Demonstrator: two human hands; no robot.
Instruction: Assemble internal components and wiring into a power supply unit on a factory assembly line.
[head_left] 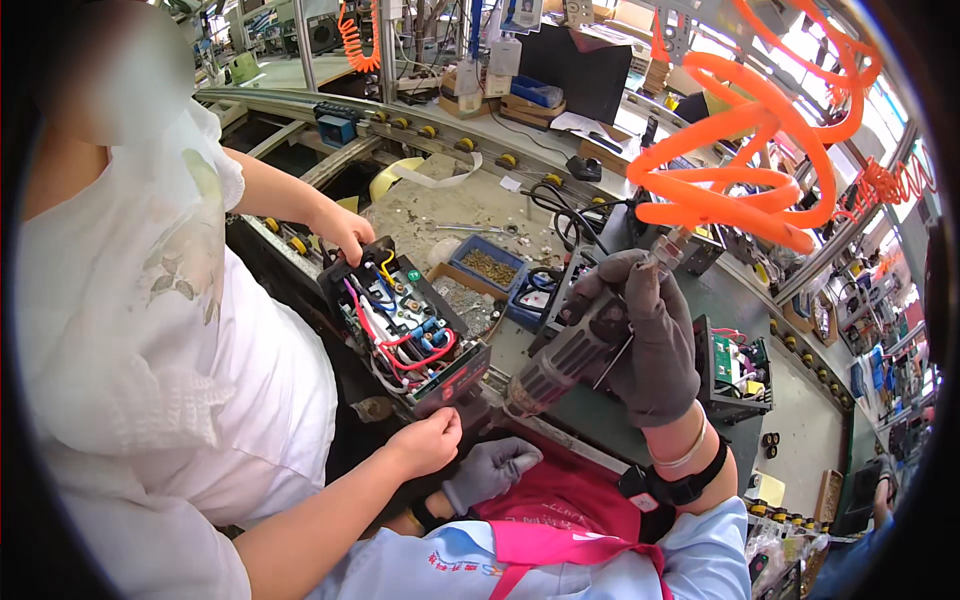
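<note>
My right hand (660, 365), in a grey glove, is wrapped round a dark air screwdriver (565, 360) that tilts down to the left. An orange coiled air hose (735, 195) joins its upper end. My left hand (490, 475), also gloved in grey, is low in front of my pink apron (570, 500). Its fingers are curled in, and whatever they may hold is hidden. At the left a co-worker's two bare hands hold an open electronic unit (400, 325) by its ends. Red, yellow and blue wires and a circuit board show inside it.
Beyond the held unit are a blue bin of small brass-coloured screws (487, 262) and a second blue bin (530, 305). Another open unit (735, 370) stands at the right. Roller rails (800, 355) border the bench. A co-worker (180, 330) stands close at the left.
</note>
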